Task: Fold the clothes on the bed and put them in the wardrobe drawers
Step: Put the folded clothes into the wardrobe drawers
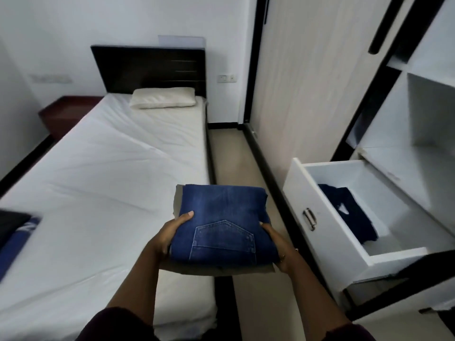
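Right in front of you, over the gap between the bed and the wardrobe, you've got a folded stack held up in both hands. Your left hand is clamped on the left edge, thumb on top of the denim and fingers tucked under. Your right hand grips the right edge the same way, fingers mostly hidden underneath. On top is a pair of blue jeans, folded into a chunky rectangle with the back pocket facing up and sitting on the side nearest you. Its long axis runs away from you, roughly along the bed, and it's tilted so the far edge sits a bit higher. Under it there's a beige garment poking out at the near edge and far left corner.

To your right, the white drawer is pulled out with its metal handle facing the aisle. A dark navy garment already lies inside, towards the front wall, with bare drawer floor around it. The stack is near the drawer, not over it yet.

To your left, the bed is mostly bare sheet, with a blurry dark and blue garment at the left edge of the view. Further up, there's a pillow against the dark headboard, and the closed wardrobe door stands beyond the drawer.
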Available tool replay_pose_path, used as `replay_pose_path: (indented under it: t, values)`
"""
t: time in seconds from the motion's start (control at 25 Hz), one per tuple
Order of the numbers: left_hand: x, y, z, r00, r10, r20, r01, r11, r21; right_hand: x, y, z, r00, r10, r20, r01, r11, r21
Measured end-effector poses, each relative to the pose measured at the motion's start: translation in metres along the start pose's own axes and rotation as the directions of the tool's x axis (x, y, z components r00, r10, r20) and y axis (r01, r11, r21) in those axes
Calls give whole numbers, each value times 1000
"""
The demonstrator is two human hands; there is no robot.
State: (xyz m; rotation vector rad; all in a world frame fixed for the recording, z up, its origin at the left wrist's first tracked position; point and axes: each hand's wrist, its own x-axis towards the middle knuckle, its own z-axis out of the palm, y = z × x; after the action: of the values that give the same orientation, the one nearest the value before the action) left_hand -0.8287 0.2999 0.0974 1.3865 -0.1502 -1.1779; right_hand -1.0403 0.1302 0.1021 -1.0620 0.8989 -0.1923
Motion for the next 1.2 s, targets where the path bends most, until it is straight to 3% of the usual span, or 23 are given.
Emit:
replay_pose_path:
  t: [0.44,0.68,1.0,1.12,1.2]
  values:
    - [-7,-56,-193,982,-17,-190,19,1000,8,85,101,146,983,124,132,-117,991,-65]
    - [32,-140,-269,945,-153,-289,148,988,-39,148,210,178,968,227,103,-217,971,-101]
    - [45,-173,-292,876,-235,-421,274,961,35,149,246,192,949,314,-1,-311,939,-143]
    - [50,-160,-280,784,-111,-611,282,940,191,149,227,197,964,249,-88,-263,936,-232]
    - [49,-147,-259,697,108,-709,309,846,434,148,212,198,977,173,-122,-206,911,-357]
